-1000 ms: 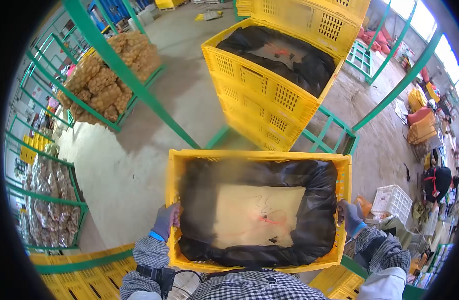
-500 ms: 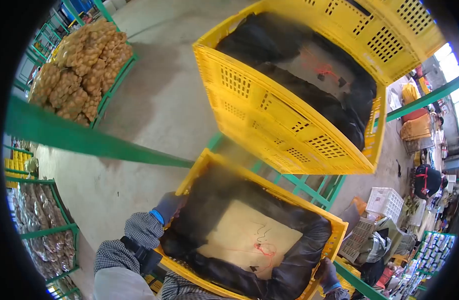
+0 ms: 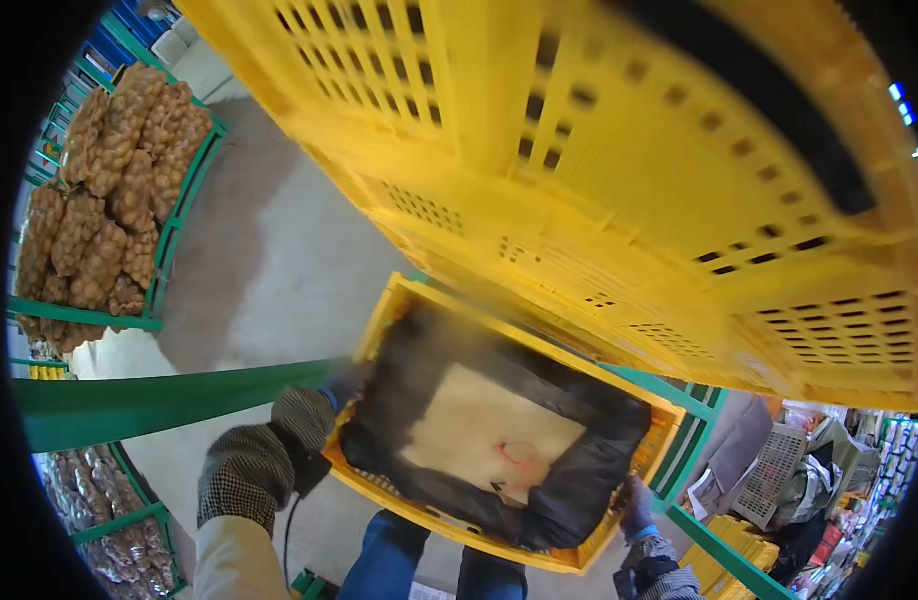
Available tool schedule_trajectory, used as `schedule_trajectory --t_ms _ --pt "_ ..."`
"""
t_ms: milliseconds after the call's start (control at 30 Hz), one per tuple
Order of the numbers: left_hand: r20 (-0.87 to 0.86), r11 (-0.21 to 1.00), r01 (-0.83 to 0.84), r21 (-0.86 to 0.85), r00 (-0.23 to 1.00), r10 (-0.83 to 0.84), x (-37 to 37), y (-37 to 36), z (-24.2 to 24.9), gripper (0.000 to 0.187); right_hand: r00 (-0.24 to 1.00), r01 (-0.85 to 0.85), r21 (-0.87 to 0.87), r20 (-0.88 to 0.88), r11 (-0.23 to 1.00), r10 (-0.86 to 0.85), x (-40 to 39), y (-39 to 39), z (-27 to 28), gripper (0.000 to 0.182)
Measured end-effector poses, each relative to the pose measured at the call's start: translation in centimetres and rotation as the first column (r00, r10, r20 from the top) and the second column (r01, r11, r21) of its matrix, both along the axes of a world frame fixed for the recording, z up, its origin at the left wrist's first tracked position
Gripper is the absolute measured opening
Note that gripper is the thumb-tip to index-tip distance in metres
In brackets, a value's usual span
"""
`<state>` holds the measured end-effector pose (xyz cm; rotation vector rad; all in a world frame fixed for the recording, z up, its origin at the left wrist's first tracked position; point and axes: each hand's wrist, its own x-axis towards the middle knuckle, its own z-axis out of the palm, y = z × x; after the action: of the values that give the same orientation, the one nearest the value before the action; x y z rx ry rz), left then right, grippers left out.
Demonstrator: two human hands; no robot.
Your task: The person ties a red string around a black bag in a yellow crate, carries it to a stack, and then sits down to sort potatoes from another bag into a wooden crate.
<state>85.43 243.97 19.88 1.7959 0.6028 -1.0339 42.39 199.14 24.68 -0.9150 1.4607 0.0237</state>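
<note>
1. The person is carrying a yellow crate (image 3: 589,545) low in front of their body, above their blue-trousered legs (image 3: 389,560), with one gloved hand on each of its two short ends.
2. The left hand (image 3: 341,385) is sitting at the crate's far-left corner, right at the rim; motion blur and the checked sleeve (image 3: 269,450) are hiding the fingers, so I cannot tell how tightly they are curling round the edge.
3. The right hand (image 3: 637,508) is gripping the opposite end near the crate's lower-right corner, its fingers closing against the outside wall just under the rim.
4. The crate is therefore hanging between the two hands, tilting, with its left end higher in the view than its right.
5. Inside, a black plastic liner (image 3: 579,480) is folding over the rim and covering the walls, and a pale sheet (image 3: 469,425) with red marks is lying flat on the bottom.
6. A stack of yellow crates (image 3: 619,170) is looming directly above and beyond the carried one, filling the upper part of the view, well clear of both hands.
7. A green rack bar (image 3: 149,400) is crossing just beside the left forearm.
8. Net sacks of produce (image 3: 109,190) are lying piled in a green rack at the far left, across the concrete floor (image 3: 269,280).
</note>
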Motion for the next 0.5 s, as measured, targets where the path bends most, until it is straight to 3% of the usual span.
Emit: schedule_trajectory --t_ms 33,100,167,200,233,300,333,433,500 --pt "0.274 0.957 0.271 0.104 0.917 -0.289 1.2 0.4 -3.7 0.022 1.0 0.027 0.004 -0.001 1.0 -0.027 0.8 0.4 -2.9 0.033" --pt "0.298 0.912 0.32 0.257 0.872 -0.389 3.9 -0.1 -7.7 0.019 0.998 -0.058 -0.015 -0.025 0.998 0.057 4.0 1.1 -6.6 0.033" --pt "0.205 0.938 0.239 0.253 0.934 -0.293 6.3 -0.5 -10.8 0.016 0.98 -0.13 -0.024 0.146 0.991 0.132 6.3 1.7 -11.1 0.033" --pt "0.058 0.995 -0.08 -0.061 0.995 0.084 7.7 0.2 -13.5 0.027 0.995 -0.063 -0.028 0.08 0.998 0.065 6.7 2.0 -13.9 0.032" --pt "0.139 0.962 0.025 0.271 0.988 -0.065 7.7 -1.5 -13.1 0.026 1.0 0.002 -0.042 0.012 0.999 -0.002 7.2 2.1 -16.5 0.032" --pt "-0.125 0.987 -0.082 -0.136 0.99 0.065 9.7 3.1 -17.4 0.023 0.987 -0.084 -0.003 0.138 0.996 0.083 7.3 2.8 -14.8 0.029" --pt "0.08 0.956 0.094 0.277 0.99 -0.12 7.9 -2.0 -11.4 0.024 0.995 -0.054 0.0 0.078 0.999 0.054 7.4 2.6 -15.3 0.028" --pt "0.222 0.966 0.061 0.25 0.968 -0.118 7.6 -2.7 -10.6 0.036 0.994 -0.009 0.023 -0.106 1.0 0.011 7.3 1.7 -16.1 0.022" --pt "0.532 0.827 0.014 0.563 0.759 -0.375 6.2 -3.5 -9.4 0.047 0.989 -0.081 0.043 -0.118 0.996 0.085 7.3 1.5 -15.3 0.023"
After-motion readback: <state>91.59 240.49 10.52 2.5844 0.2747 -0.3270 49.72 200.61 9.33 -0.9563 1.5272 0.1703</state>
